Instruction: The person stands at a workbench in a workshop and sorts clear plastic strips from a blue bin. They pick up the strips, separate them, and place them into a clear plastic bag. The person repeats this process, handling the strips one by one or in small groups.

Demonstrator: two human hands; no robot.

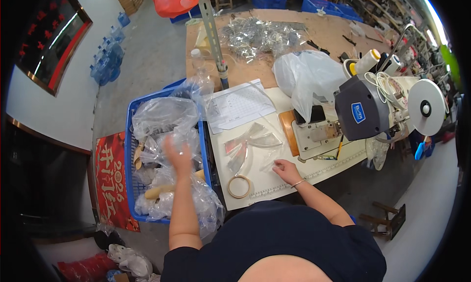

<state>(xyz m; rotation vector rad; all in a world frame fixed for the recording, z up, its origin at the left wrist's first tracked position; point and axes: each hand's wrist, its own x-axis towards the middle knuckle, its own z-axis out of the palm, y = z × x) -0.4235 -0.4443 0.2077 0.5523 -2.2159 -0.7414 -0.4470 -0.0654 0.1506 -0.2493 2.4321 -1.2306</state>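
My left hand (177, 154), smeared by motion, is over a blue basket (207, 159) filled with clear plastic bags (167, 116); its fingers are too blurred to read. On the white sewing table (223, 159), my right hand (287, 172) has its thumb and fingers closed at the edge of a thin clear plastic piece (269, 163). Curved clear plastic pieces (251, 143) lie just beyond it. Nearer my body sits a roll of tape (239, 187), beside a ruler strip (274, 188) along the front edge.
A sewing machine (360, 107) with thread cones (368, 61) and a white reel (427, 107) stands at the right. Behind the printed sheet (240, 105), a metal post (211, 31) rises. A white plastic bag (309, 76) and a heap of clear plastic (260, 36) lie farther back.
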